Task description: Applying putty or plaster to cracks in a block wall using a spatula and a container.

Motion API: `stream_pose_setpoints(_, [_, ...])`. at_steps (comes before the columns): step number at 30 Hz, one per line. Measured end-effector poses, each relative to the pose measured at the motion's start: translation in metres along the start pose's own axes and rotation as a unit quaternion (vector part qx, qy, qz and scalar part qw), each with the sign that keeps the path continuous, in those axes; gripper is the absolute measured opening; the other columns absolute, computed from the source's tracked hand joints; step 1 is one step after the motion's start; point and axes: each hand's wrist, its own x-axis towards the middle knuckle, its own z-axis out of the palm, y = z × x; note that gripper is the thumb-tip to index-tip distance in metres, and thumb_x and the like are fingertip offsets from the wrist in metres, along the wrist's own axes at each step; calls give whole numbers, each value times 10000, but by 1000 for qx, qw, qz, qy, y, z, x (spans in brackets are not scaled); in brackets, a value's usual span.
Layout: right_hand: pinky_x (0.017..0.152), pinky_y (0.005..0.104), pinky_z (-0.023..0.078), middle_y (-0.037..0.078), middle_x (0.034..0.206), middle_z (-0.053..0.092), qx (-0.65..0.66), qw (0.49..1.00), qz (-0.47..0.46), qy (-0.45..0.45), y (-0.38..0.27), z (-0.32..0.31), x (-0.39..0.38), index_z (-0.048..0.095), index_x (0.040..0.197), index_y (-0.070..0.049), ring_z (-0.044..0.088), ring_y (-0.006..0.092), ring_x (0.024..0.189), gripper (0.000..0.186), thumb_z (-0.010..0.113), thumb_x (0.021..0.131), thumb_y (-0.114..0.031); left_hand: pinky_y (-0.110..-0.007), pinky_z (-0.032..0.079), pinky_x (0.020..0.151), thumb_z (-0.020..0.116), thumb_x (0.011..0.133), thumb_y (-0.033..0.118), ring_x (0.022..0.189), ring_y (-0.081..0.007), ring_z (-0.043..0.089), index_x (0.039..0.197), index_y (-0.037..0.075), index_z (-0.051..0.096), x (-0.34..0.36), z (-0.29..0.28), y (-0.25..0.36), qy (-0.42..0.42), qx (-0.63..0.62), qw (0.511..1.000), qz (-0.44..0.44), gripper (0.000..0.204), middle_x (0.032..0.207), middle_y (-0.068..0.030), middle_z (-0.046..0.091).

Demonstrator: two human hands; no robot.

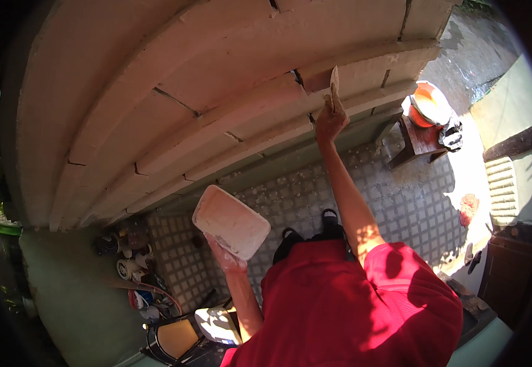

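My right hand (331,122) is raised to the pale wall (229,92), closed round a putty knife (335,82). The knife's blade is up against one of the wall's bands, next to a short dark gap. Lower and to the left, my left hand (226,255) grips a shallow rectangular tub (263,237) from beneath and along its near side. The tub is tilted, and its inside is coated with a pale pinkish paste. Most of the left fingers are hidden under the tub. Dried smears cover both hands.
A low wooden stool (422,137) carries an orange-and-white bucket (428,107) and a dark plastic bag (451,134). Tools and hoses (146,293) lie along the left wall, near a chair (177,339). A red cloth (468,209) lies on the tiled floor (394,202) at the right.
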Motion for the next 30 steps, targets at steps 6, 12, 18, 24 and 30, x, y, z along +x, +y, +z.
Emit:
stream_pose_setpoints(6, [672,291,494,236,950,677,15,994,-48,-101,-15,11,-73,681,1207,-49,521,92,666,296,621,917,-70,-460,419,1091,437,992,548,1353,-277,428,1511,185,304,0,-7,3,-26,-16,999,10,648,1521,-28,374])
stream_pose_setpoints(12, [819,281,513,144,1158,703,13,998,41,-51,-45,0,-21,655,1242,-18,661,107,1004,305,575,952,-66,-464,416,1093,424,995,551,1350,-283,432,1516,183,297,-5,-8,7,-14,-73,997,1,651,1519,-31,379])
stream_pose_setpoints(18, [811,320,506,161,1192,661,-28,998,-48,-24,-47,38,-47,636,1267,-48,695,303,914,341,591,931,-76,-469,416,1093,428,994,550,1345,-287,436,1512,179,306,-3,-13,5,-5,-47,999,10,649,1514,-38,384])
stream_pose_setpoints(24, [707,323,489,207,1114,673,-20,993,-7,-119,-55,26,-76,654,1243,-53,653,297,741,315,597,936,-98,-445,421,1089,440,993,545,1342,-274,441,1516,157,289,8,-21,11,11,-43,999,2,669,1517,-48,380])
stream_pose_setpoints(30, [704,335,495,234,1047,688,28,997,2,-68,-64,38,-73,653,1224,-9,661,280,736,299,589,947,-103,-443,424,1086,439,994,544,1340,-273,444,1516,153,289,8,-49,18,35,-55,998,-3,669,1516,-52,382])
